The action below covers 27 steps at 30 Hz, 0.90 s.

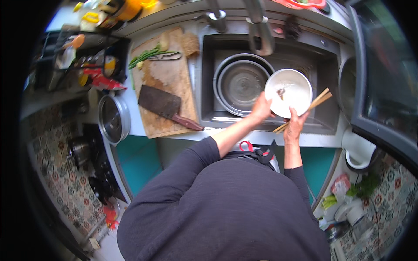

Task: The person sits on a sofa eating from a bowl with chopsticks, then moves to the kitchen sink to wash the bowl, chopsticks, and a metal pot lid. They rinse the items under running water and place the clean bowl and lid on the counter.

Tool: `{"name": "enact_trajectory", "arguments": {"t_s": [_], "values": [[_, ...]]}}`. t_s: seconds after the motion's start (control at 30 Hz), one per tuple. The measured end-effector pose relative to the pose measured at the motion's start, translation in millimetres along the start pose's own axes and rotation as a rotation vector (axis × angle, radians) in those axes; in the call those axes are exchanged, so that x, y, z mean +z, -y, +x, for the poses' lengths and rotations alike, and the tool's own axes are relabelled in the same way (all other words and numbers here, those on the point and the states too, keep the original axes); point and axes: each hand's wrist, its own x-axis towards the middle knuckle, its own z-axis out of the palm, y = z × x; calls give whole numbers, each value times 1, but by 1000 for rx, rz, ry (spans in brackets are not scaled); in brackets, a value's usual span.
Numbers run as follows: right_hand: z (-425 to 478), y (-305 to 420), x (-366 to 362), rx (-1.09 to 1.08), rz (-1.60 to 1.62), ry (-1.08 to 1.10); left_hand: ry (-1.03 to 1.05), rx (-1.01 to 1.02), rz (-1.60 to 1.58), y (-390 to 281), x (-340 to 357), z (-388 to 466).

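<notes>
Over the right half of the sink [326,111], both my hands hold a white bowl [298,88] tilted so its inside faces up at me. Something small and dark lies in the bowl, too blurred to name. My left hand [262,107] grips the bowl's left rim. My right hand [295,125] has its thumb over the near rim and also holds wooden chopsticks [320,99], which stick out on both sides beneath the bowl. To the left, two nested metal basins [243,83] sit in the sink.
A wooden cutting board [153,125] bears a cleaver [160,101], green onions [147,57] and a small metal tool [166,56]. Its handle overhangs the counter's front edge. The faucet [261,39] reaches over the sink. A metal lid or pan [113,119] stands left; an open window [385,75] juts in right.
</notes>
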Motion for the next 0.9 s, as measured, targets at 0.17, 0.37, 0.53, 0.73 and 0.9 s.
{"name": "enact_trajectory", "arguments": {"t_s": [0.17, 0.37, 0.53, 0.73, 0.9], "values": [[1, 13, 7, 67, 160, 13, 94, -37, -247, -13, 2, -9], [7, 1, 8, -57, -26, 86, 288, 115, 450, -23, -42, 39], [3, 20, 23, -53, -58, 57, -22, 313, 817, -21, -40, 49], [27, -10, 14, -101, 61, 47, 73, -165, -198, -4, 3, -4], [-6, 13, 28, -112, -101, 80, 52, 138, 394, 7, -43, 42]]}}
